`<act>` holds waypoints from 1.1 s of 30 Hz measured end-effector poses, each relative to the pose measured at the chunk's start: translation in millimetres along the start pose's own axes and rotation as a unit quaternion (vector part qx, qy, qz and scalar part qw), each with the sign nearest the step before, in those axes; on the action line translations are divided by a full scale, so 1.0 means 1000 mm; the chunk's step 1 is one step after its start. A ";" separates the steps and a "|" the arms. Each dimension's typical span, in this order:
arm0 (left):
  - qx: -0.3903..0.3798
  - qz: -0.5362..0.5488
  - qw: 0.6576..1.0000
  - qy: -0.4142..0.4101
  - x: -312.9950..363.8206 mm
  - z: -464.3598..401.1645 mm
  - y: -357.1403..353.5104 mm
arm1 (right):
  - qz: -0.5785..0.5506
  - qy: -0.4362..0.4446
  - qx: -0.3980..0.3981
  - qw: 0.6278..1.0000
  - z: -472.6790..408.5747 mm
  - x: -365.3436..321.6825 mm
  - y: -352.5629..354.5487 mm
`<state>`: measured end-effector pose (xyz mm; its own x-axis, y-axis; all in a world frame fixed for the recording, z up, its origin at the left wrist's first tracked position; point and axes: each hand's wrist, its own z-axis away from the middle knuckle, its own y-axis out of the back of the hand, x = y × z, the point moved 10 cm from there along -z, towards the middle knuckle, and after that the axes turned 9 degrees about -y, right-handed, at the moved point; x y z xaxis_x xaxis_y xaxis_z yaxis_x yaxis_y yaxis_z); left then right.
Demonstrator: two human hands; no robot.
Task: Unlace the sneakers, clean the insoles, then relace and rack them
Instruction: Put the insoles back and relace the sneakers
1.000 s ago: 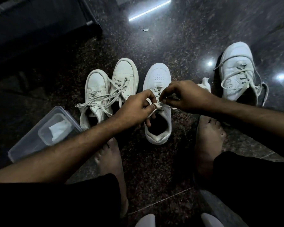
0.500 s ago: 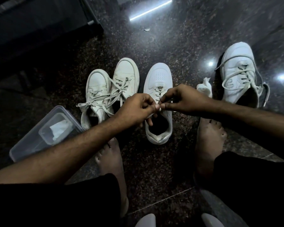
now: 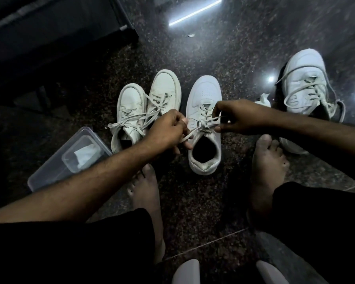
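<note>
- Middle sneaker [image 3: 205,128]: white, upright on the dark speckled floor [image 3: 193,201], toe pointing far, opening facing near. Sits between the person's two bare feet, just far of them.
- Left hand [image 3: 168,131]: fingers curled, pinching a strand of the lace [image 3: 203,125] at the left side of that sneaker's throat; strand runs down-left across the fingers.
- Right hand [image 3: 236,117]: fingers curled, pinching the lace at the right side of the throat, near the top eyelets. Lace is stretched between both hands over the tongue.
- Left pair of sneakers [image 3: 143,111]: two off-white shoes side by side, touching, left of the middle sneaker; laces loose and sprawled across both.
- Far-right sneaker [image 3: 304,83]: white, laced loosely, well apart from the middle one, far right.
- Crumpled white wipe [image 3: 264,100]: on the floor between right hand and far-right sneaker.
- Clear plastic tub [image 3: 55,171]: near left, partly under the left forearm; white cloth or tissue inside.
- Dark furniture [image 3: 49,27]: far left.
- Lighting dim; exact lace routing through the eyelets is not readable.
</note>
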<state>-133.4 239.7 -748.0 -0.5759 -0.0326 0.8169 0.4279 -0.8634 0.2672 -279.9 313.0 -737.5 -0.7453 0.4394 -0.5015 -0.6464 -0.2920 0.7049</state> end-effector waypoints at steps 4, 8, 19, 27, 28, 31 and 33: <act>0.027 0.030 0.999 0.002 0.001 0.004 0.004 | -0.034 -0.034 -0.003 0.999 0.001 0.018 0.002; 0.046 0.077 0.995 -0.054 0.013 0.001 0.007 | -0.048 -0.028 0.002 0.998 0.002 0.021 0.000; -0.020 0.287 0.957 -0.044 0.026 0.004 -0.008 | -0.013 -0.032 0.001 0.999 0.003 0.018 -0.003; 0.023 0.092 0.995 -0.021 0.005 0.000 0.000 | -0.008 -0.056 0.008 0.998 0.009 0.017 -0.001; 0.021 0.058 0.998 -0.032 0.004 0.000 0.001 | -0.013 -0.055 0.005 0.998 0.008 0.019 -0.003; -0.013 -0.006 0.997 -0.074 0.005 -0.001 -0.005 | -0.044 -0.056 -0.013 0.997 0.004 0.027 -0.008; -0.026 -0.091 0.991 -0.097 0.006 -0.003 -0.006 | -0.083 -0.063 -0.025 0.994 0.003 0.028 -0.009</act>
<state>-141.6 243.0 -746.6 -0.4930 0.2192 0.8419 0.2902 -0.8709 0.3967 -294.3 331.0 -756.5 -0.6035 0.5866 -0.5401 -0.7683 -0.2465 0.5907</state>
